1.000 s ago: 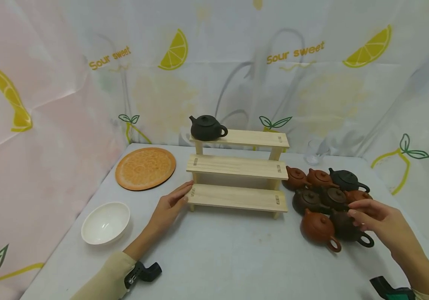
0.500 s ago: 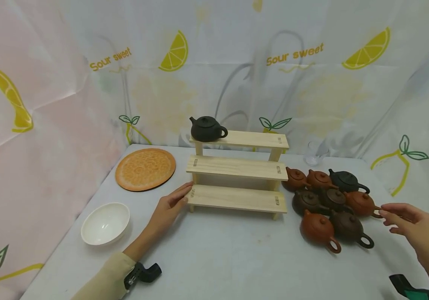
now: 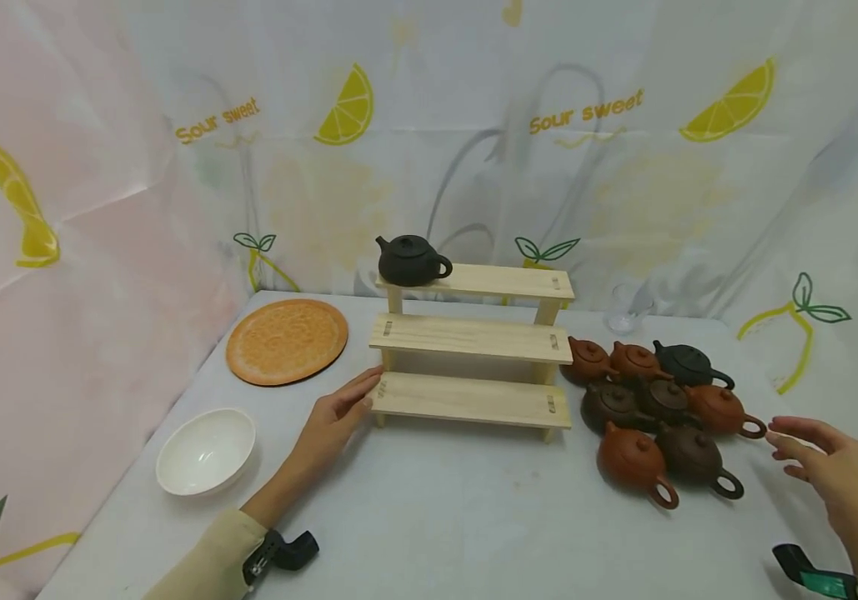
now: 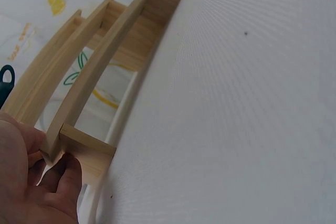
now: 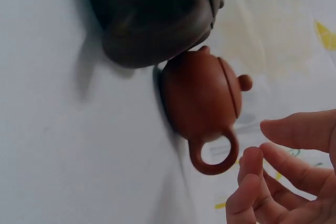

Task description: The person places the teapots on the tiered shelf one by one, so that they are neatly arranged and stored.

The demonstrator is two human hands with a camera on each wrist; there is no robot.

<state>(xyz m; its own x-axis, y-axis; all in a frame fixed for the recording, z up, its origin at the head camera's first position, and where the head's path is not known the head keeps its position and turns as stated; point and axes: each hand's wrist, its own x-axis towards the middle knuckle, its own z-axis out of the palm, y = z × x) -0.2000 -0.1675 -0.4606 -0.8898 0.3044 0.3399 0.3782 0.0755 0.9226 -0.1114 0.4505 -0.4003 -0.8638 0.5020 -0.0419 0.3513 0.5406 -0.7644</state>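
My left hand (image 3: 333, 423) holds the left end of the lowest board of a three-tier wooden display shelf (image 3: 474, 398). In the left wrist view, its thumb and fingers (image 4: 68, 182) pinch the board's corner from both sides. A black teapot (image 3: 408, 260) stands on the top tier at the left. Over on the right, my right hand (image 3: 837, 475) is held with parted, loosely bent fingers and nothing in them. Just beyond its fingertips is the looped handle of a reddish-brown teapot (image 5: 199, 95). A dark brown teapot (image 3: 687, 457) sits beside that one, nearer the front.
Several more brown, reddish and black teapots (image 3: 612, 407) are packed close together right of the shelf. Behind them stands a clear glass (image 3: 627, 310). At the left are a round orange-tan mat (image 3: 288, 342) and a white bowl (image 3: 207, 454). A printed curtain (image 3: 436, 167) encloses the table.
My right hand has drawn back rightward from above the dark brown teapot to beside the reddish-brown teapot's handle, uncovering both teapots. My left hand stays at the shelf's end.
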